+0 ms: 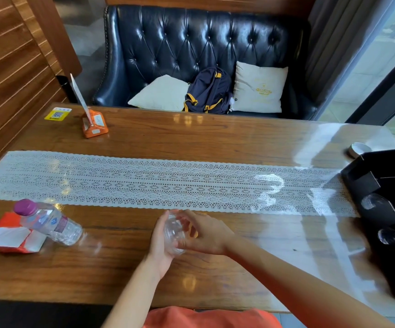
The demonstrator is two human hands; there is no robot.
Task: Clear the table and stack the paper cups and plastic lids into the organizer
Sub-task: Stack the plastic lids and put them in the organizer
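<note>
At the near middle of the table (215, 138), clear plastic lids (174, 235) clasped between left hand (162, 242) and right hand (206, 233), well left of the black organizer (386, 209).

A single head-worn wide-angle camera looks forward and down across the wooden table (215, 138), close above it, toward the sofa (191, 43) opposite.

Count: 2 hands (161, 242) (206, 235), 1 stack of clear lids (174, 235), 1 water bottle (49, 222), 1 organizer (386, 223), 1 lace runner (144, 183), 2 cushions (161, 94) (260, 87), 1 backpack (209, 92).
</note>
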